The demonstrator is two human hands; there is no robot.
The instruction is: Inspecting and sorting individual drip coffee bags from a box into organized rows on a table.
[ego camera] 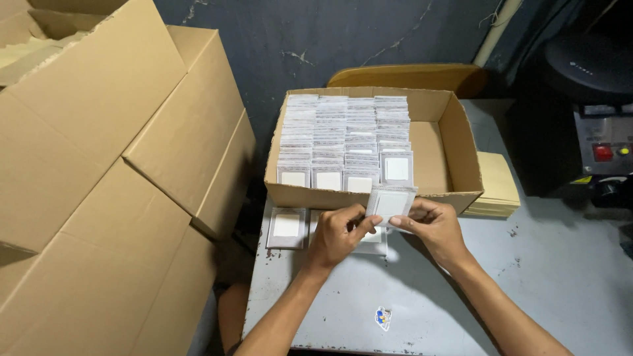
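A shallow cardboard box (455,142), plain brown and matte with its flaps open, stands on a pale grey desk (560,277) whose painted top is scuffed and speckled with rust near the edges. Inside the box, flat square packets (343,138) in glossy clear wrap stand on edge in four tight rows, filling its left side; each shows a white square face with a grey border. The right side of the box shows bare cardboard floor.

Just in front of the box's near wall, both hands grip one such packet (390,206). The left hand (337,234) pinches its lower left corner between thumb and fingers; the right hand (432,227) closes on its right edge. The packet is tilted, its top edge just touching the box's front wall.

Left of the hands, another packet (287,227) lies flat on the desk. A stack of yellowish card sheets (496,188) rests right of the box. Large brown cartons (119,165) rise well left of the box.
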